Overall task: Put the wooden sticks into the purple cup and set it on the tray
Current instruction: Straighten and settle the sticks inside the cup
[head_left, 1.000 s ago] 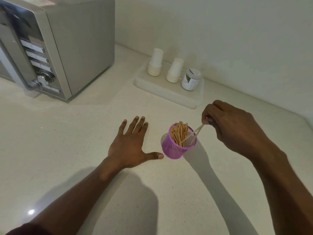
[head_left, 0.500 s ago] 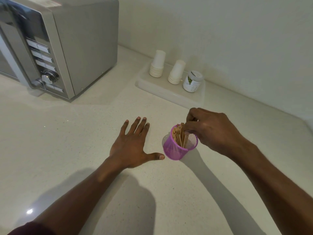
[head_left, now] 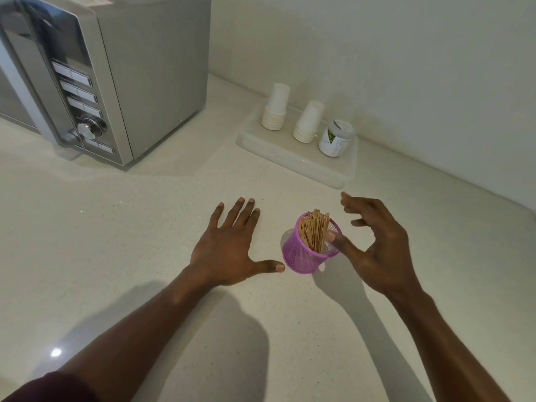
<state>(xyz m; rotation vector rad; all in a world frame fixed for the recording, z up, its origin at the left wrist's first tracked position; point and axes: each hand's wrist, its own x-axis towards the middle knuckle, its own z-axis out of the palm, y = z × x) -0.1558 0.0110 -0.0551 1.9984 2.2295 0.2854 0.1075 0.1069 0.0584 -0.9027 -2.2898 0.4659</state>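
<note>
With the wooden sticks (head_left: 314, 233) standing bundled in the purple mesh cup (head_left: 308, 248) on the table (head_left: 145, 227), your right hand (head_left: 377, 245) curls its spread, empty fingers beside it, your left hand (head_left: 229, 245) lies flat and splayed; next, grasp the cup and carry it to the tray (head_left: 293, 161).

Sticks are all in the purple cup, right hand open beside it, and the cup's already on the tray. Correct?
Not quite. The head view shows the cup on the counter, short of the tray. The sticks are in it, and the right hand is open beside it.
</note>
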